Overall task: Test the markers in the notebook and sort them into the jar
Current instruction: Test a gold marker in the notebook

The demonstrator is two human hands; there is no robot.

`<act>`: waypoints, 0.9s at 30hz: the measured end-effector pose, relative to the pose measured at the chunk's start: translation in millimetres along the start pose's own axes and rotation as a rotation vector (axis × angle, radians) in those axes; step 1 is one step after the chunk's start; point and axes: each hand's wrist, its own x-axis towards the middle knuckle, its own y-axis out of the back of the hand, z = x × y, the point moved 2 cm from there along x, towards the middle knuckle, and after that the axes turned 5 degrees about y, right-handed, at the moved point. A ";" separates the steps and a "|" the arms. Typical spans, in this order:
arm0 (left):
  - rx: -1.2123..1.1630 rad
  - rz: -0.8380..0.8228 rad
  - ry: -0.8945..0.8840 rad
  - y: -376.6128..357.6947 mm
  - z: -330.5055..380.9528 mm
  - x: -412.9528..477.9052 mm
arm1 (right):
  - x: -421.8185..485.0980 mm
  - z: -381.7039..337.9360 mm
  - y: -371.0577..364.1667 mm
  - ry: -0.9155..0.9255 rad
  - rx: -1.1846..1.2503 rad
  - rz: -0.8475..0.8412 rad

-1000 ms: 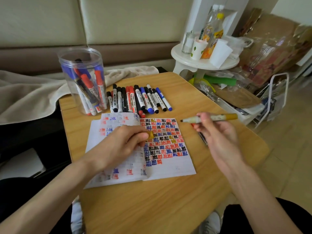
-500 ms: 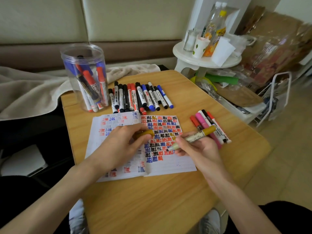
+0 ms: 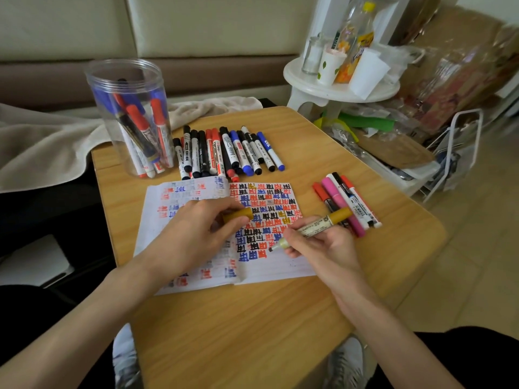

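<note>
An open notebook lies on the wooden table, its right page full of red, blue, black and yellow marks. My right hand grips an uncapped yellow marker with the tip down on the lower part of that page. My left hand rests on the notebook and pinches the yellow cap. A clear plastic jar at the table's back left holds several red, blue and black markers.
A row of several capped markers lies behind the notebook. Several more markers, red, pink, black, lie to its right. A white stool with bottles and cups and clutter stand beyond the table's right edge. A beige cloth lies left.
My right hand has brought the yellow marker down from the air at the right and set its tip on the page. My left hand has stayed on the notebook with the cap.
</note>
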 end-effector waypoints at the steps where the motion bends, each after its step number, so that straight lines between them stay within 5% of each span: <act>1: 0.004 -0.001 0.001 -0.2 -0.2 -0.2 | -0.5 0.4 -0.1 0.002 0.000 -0.004; 27: 0.007 0.011 -0.007 -0.9 -2.6 1.0 | -4.0 2.6 1.2 0.057 -0.008 -0.001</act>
